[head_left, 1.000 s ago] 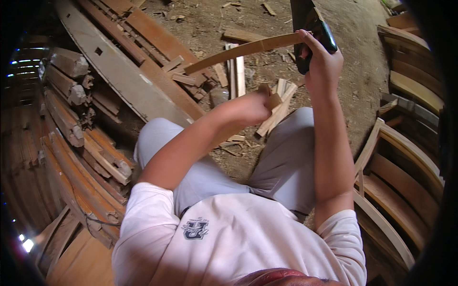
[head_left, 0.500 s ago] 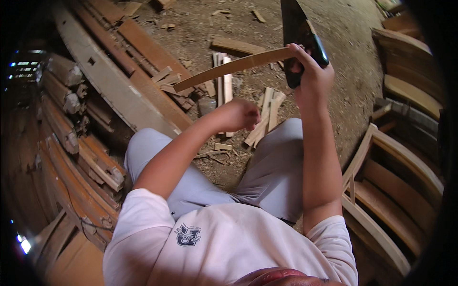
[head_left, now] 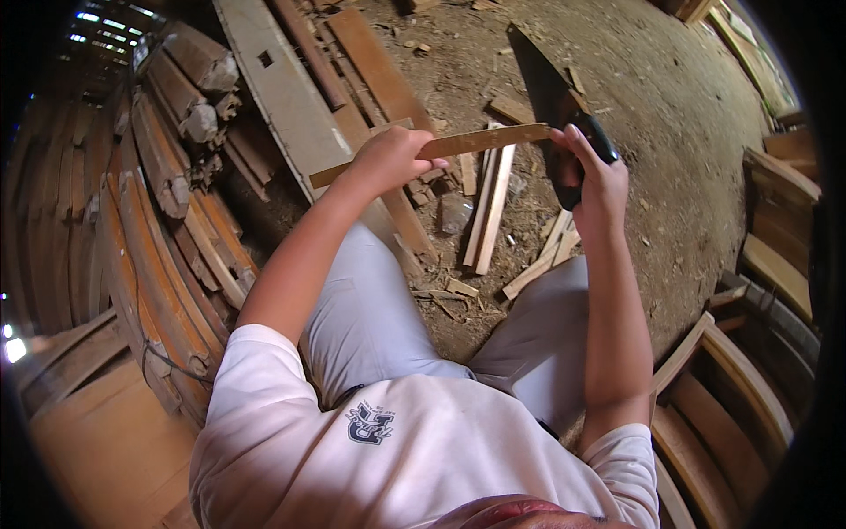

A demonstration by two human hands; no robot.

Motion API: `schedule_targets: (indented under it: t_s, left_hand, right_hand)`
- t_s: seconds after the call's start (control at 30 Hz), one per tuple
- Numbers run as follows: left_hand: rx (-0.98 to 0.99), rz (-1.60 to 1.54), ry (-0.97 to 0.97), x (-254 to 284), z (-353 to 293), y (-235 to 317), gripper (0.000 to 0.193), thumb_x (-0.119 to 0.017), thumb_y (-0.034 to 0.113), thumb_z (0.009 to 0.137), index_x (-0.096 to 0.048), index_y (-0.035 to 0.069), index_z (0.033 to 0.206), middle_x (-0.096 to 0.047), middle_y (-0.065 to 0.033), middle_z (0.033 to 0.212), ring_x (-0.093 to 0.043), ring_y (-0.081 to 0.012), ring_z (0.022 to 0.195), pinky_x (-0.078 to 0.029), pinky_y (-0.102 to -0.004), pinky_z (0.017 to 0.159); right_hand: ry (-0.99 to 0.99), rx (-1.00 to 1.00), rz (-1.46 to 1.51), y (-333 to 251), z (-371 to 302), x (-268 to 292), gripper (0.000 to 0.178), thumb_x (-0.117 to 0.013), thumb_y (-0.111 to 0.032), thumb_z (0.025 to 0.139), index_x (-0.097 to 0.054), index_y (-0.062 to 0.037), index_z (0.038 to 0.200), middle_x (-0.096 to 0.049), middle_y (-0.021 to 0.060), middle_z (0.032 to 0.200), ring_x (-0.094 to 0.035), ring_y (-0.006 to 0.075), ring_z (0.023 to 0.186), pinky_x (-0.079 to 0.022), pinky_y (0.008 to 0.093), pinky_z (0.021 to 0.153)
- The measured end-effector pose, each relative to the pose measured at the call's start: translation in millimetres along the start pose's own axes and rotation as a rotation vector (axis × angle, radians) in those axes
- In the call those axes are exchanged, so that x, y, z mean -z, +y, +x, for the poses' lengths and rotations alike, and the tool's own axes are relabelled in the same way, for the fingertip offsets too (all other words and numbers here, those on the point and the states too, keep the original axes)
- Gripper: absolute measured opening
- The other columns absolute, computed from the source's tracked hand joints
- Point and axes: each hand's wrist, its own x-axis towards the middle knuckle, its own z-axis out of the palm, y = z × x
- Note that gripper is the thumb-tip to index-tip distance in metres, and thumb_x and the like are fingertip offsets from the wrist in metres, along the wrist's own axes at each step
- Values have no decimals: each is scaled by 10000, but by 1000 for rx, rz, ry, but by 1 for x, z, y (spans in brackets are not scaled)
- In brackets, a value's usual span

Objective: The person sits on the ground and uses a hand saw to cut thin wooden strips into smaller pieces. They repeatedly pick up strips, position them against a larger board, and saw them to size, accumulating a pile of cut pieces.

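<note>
A thin curved wooden strip (head_left: 441,147) is gripped near its middle by the left hand (head_left: 388,159), fingers wrapped tight around it. The strip's far end is met by the right hand (head_left: 592,172), which is clamped on the black handle of a hand saw (head_left: 551,88), blade angled up and away from the grip. Below both hands, offcut sticks (head_left: 489,207) are scattered on the dirt floor (head_left: 670,132), curved planks (head_left: 167,256) stacked off left.

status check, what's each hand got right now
Left hand grips thin wood strip. Right hand holds dark-handled blade at strip's end. Offcuts on ground below.
</note>
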Motion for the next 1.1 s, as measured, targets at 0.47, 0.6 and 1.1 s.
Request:
schedule_targets:
  t_s: [0.47, 0.6, 1.1]
  left_hand:
    - [-35, 157, 294, -55, -22, -176, 440, -787, 271, 835, -700, -4, 1167, -582, -200, 1415, -337, -376, 1488, -242, -491, 1252]
    - [-27, 134, 290, -66, -17, -177, 418, -715, 195, 865, -653, 6, 1233, -636, -187, 1321, -438, -324, 1421, -213, -490, 1264]
    - [196, 283, 302, -76, 1, -161, 530, -374, 368, 1050, -769, 75, 853, -733, -197, 912, -678, -287, 1015, -254, -430, 1220]
  right_hand:
    - [65, 71, -188, -1, -3, -10, 283, -801, -221, 907, -709, 13, 1035, -749, 117, 910, -466, 52, 543, -345, 223, 507]
    - [64, 5, -127, -26, -33, -24, 287, -784, -235, 927, -684, 7, 1045, -661, 51, 762, -468, 54, 537, -340, 219, 496]
    - [-144, 132, -650, 48, -148, -66, 237, -753, -183, 914, -643, -1, 809, -525, -4, 582, -470, 82, 515, -355, 265, 493]
